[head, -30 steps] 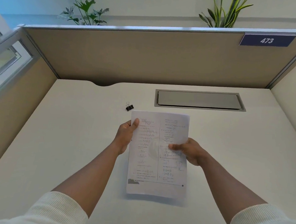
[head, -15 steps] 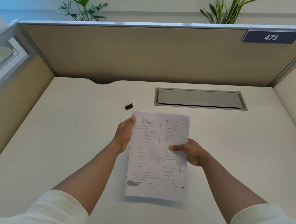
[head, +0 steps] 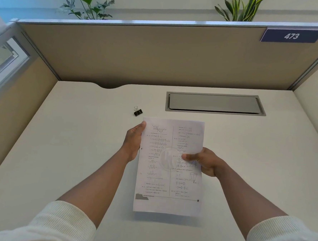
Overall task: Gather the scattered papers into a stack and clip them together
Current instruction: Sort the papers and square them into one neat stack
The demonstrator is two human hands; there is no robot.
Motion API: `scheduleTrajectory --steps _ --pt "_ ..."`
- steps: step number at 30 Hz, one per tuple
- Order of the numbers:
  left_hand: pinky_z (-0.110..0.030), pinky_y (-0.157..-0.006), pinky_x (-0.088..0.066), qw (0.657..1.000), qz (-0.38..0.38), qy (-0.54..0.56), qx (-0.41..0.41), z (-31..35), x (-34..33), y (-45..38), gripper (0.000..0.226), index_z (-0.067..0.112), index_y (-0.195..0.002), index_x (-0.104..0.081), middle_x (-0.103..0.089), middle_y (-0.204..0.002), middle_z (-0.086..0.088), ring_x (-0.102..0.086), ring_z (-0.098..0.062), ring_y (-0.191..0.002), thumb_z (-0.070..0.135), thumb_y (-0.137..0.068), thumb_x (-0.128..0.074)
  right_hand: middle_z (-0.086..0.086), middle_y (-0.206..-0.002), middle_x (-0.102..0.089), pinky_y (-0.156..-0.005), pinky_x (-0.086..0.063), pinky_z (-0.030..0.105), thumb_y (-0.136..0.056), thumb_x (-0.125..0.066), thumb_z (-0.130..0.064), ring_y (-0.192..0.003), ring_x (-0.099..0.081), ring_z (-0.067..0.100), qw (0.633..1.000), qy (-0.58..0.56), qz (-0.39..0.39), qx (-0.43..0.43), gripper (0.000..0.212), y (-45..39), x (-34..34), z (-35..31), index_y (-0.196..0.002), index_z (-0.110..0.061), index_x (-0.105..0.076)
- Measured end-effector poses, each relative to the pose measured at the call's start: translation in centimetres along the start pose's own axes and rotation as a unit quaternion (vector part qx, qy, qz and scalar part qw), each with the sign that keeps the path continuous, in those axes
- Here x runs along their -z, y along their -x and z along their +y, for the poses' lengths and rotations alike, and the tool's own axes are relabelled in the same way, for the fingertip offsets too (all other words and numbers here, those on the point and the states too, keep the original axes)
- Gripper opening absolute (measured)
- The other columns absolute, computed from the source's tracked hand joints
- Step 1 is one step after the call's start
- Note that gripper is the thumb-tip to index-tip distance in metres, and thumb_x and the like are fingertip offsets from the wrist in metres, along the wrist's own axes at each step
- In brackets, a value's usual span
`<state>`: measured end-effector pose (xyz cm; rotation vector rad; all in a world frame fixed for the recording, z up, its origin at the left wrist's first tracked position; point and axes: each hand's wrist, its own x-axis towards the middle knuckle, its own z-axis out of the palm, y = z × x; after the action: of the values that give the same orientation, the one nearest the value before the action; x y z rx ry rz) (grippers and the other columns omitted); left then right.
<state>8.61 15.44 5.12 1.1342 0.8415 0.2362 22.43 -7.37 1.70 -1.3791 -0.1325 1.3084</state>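
Since the earlier pictures the left hand (head: 132, 143) had slid a little higher along the left edge of the papers (head: 167, 176), and the stack stayed between both hands above the desk (head: 59, 151). The left hand gripped the upper left edge, its thumb on the front of the sheet. A black binder clip (head: 137, 111) lay on the desk at eleven o'clock from the papers, near their top corner, not touching. At three o'clock the right hand (head: 205, 163) pinched the right edge, thumb on top.
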Motion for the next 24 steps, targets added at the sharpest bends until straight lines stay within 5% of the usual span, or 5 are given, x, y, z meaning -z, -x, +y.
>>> scheduleTrajectory --steps 7,24 --pt "-0.036 -0.085 -0.058 1.000 0.002 0.004 0.003 -0.3 0.0 -0.2 0.040 0.011 -0.120 -0.070 -0.075 -0.114 -0.008 -0.072 -0.025 -0.106 0.041 -0.100 -0.053 0.015 -0.118 -0.070 -0.086 -0.056 0.047 -0.070 -0.078 0.003 -0.107 -0.067 0.034 1.000 -0.010 -0.016 -0.007 0.055 0.0 0.1 0.1 -0.122 -0.006 -0.063" --pt "-0.032 -0.078 -0.049 0.996 0.019 -0.084 -0.009 -2.6 0.3 -1.1 0.034 0.012 -0.105 -0.066 -0.074 -0.104 -0.003 -0.064 -0.018 -0.090 0.038 -0.105 -0.044 0.008 -0.107 -0.075 -0.096 -0.052 0.049 -0.069 -0.083 0.001 -0.103 -0.069 0.030 0.996 0.054 0.069 -0.017 0.047 -1.5 0.2 1.8 -0.113 -0.008 -0.069"
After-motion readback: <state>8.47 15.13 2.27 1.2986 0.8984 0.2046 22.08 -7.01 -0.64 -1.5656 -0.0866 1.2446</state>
